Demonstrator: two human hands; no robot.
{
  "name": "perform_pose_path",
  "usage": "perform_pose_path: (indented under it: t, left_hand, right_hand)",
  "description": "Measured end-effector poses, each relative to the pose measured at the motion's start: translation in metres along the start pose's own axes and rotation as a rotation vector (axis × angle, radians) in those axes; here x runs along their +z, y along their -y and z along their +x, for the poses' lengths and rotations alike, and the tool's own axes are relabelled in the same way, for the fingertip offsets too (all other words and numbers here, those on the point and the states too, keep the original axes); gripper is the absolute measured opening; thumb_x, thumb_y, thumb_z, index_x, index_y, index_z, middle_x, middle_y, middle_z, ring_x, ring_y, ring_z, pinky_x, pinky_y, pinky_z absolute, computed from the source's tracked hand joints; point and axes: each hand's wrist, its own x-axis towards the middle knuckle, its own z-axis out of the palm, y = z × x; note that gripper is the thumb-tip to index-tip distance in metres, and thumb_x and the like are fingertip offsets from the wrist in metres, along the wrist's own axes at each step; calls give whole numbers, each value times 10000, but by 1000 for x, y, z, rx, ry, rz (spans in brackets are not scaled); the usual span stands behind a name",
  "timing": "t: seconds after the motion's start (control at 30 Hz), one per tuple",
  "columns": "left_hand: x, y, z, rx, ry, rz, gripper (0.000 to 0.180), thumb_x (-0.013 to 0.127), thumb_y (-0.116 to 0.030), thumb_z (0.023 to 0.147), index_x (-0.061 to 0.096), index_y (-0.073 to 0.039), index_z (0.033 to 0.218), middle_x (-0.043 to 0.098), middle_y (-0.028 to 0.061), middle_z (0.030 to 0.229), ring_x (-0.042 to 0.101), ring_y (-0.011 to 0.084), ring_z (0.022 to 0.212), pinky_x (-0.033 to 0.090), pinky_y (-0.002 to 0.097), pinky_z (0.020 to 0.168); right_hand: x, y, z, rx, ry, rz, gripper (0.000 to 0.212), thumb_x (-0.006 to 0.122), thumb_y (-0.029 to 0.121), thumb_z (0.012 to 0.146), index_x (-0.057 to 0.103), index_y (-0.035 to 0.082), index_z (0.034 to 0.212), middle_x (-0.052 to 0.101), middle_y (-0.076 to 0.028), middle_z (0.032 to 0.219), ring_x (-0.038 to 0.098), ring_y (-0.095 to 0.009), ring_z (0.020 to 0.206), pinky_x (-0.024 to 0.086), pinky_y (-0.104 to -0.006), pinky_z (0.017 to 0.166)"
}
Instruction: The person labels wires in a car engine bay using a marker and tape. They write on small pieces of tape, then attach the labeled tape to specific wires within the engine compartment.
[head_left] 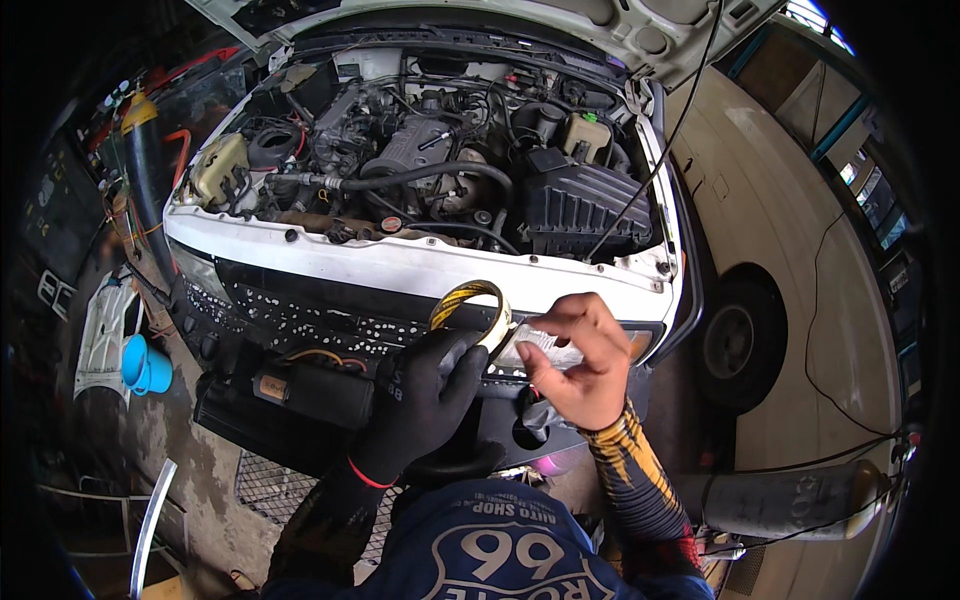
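My left hand, in a black glove with a red cuff edge, grips a roll of tape by its lower side. The roll stands on edge, cream outside, with a yellow printed core. Just right of it is my bare right hand, its fingers curled and thumb and forefinger a little apart. I see nothing between them. Both hands are in front of the headlamp and the white front panel of a car with its bonnet raised.
The engine lies exposed beyond, with a black air filter box at right. A black bumper lies below the car's front. A blue bucket and gas cylinder stand left; another cylinder lies right, near a beige vehicle.
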Motion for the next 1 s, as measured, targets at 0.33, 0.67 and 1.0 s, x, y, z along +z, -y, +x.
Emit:
perform_pose_path:
  t: [0.33, 0.67, 1.0]
  left_hand:
    - [7, -25, -2, 76, -81, -1, 196, 694, -68, 951, 670, 21, 1124, 729, 215, 932, 745, 354, 822, 573, 405, 690]
    - [6, -34, -8, -3, -33, 3, 216, 694, -75, 948, 675, 30, 1136, 734, 220, 947, 750, 358, 828, 582, 400, 712]
    - [8, -44, -8, -12, -48, -30, 202, 673, -81, 961, 689, 42, 1120, 737, 226, 952, 756, 354, 847, 586, 393, 730]
  right_hand:
    - [4, 19, -11, 100, 4, 35, 224, 817, 37, 771, 735, -9, 974, 663, -129, 914, 651, -272, 806, 530, -348, 728]
    - [1, 24, -16, 214, -64, 84, 255, 809, 15, 795, 734, -20, 1036, 662, -123, 932, 652, -238, 817, 530, -313, 730]
    - [1, 23, -28, -59, -29, -103, 303, 787, 31, 778, 755, -18, 1075, 646, -117, 868, 637, -271, 766, 523, -361, 679]
